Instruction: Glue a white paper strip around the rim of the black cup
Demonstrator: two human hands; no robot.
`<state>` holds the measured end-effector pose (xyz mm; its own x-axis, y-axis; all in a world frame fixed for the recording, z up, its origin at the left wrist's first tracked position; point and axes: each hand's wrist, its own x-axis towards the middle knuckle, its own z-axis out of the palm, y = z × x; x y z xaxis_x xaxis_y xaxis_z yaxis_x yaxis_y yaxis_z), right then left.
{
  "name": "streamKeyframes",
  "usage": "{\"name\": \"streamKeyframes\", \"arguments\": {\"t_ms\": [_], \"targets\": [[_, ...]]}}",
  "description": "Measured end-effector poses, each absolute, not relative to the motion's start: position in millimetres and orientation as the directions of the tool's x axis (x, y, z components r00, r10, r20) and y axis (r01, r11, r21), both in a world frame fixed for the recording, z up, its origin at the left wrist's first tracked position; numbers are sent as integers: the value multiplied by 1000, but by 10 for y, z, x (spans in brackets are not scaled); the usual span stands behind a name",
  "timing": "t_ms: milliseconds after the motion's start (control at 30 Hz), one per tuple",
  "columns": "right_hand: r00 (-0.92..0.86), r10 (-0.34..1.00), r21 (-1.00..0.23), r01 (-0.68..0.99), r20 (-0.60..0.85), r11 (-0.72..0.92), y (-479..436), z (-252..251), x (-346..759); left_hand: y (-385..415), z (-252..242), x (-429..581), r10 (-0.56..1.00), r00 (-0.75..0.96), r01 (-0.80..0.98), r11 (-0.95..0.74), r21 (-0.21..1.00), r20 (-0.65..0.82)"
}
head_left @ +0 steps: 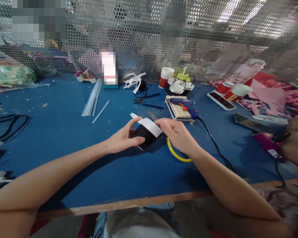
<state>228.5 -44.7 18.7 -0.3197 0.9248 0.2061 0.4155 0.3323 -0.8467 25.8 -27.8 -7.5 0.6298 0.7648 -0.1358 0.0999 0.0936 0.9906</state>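
In the head view, my left hand point(125, 137) is wrapped round a black cup-shaped piece point(144, 135) held tilted above the table. A white paper strip point(150, 127) runs round its upper part, and a loose end sticks up at the left. My right hand point(177, 134) pinches the strip's right end between thumb and fingers. Below that hand lie scissors with a yellow handle point(175, 154); the hand partly hides them. A blue hot glue gun point(185, 105) rests on a small rack of wooden sticks point(172, 110) just beyond.
Blue-handled pliers point(150, 101), glue sticks point(93, 99), a curled white strip point(135, 82) and a lit phone point(108, 67) are behind my hands. Paper cups point(166, 77), phones point(221, 100) and pink scraps point(268, 94) lie right. Another person's hand point(295, 143) is at the right edge.
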Motion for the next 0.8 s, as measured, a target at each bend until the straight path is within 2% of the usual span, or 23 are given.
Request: {"name": "streamKeyframes", "arguments": {"t_ms": [100, 233, 400, 533, 633, 733, 800], "targets": [[-327, 931, -831, 464, 160, 306, -469, 152, 2269, -304, -95, 262, 798, 600, 273, -143, 951, -52], [-326, 937, -813, 507, 125, 285, -477, 146, 2252, -303, -145, 250, 821, 552, 483, -459, 746, 149], [-338, 932, -855, 437, 130, 278, -484, 176, 2248, -281, -209, 233, 715, 611, 524, -686, 505, 340], [-310, 936, -822, 481, 163, 303, -499, 157, 2245, -247, -225, 221, 620, 627, 512, -784, 351, 471], [-306, 891, -710, 540, 335, 453, -480, 140, 2262, -213, -172, 188, 613, 550, 550, -777, 307, 568], [-357, 784, -490, 628, 509, 604, -444, 128, 2279, -202, -50, 141, 543, 491, 602, -777, 185, 681], [-404, 726, -383, 650, 557, 656, -428, 124, 2276, -212, 51, 114, 483, 470, 613, -781, 120, 739]]}}
